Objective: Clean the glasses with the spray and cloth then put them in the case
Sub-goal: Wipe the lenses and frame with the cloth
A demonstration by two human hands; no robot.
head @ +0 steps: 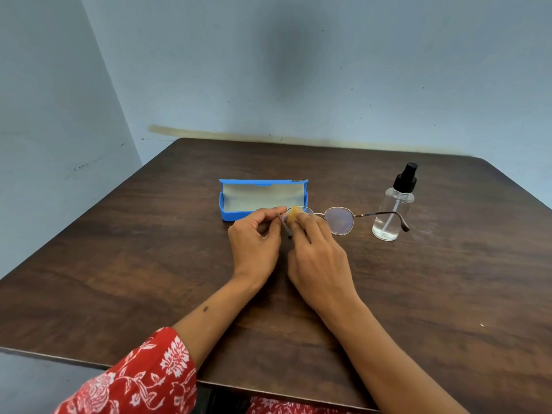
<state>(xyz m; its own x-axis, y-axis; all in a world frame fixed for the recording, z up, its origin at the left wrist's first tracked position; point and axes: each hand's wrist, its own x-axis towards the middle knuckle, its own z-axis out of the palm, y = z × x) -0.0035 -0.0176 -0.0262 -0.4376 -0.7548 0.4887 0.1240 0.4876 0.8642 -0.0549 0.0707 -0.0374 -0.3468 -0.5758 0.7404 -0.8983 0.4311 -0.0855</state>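
1. While the left hand (254,237) pinches the glasses (340,219) at the left rim and hinge, they stay steady above the table (119,264).
2. The right hand (316,252) pinches a small yellow cloth (294,213) on the left lens, probably to wipe it.
3. The case (263,198) lies open just behind, ready to receive them.
4. The spray bottle (394,210) stands upright at the right, out of the way.
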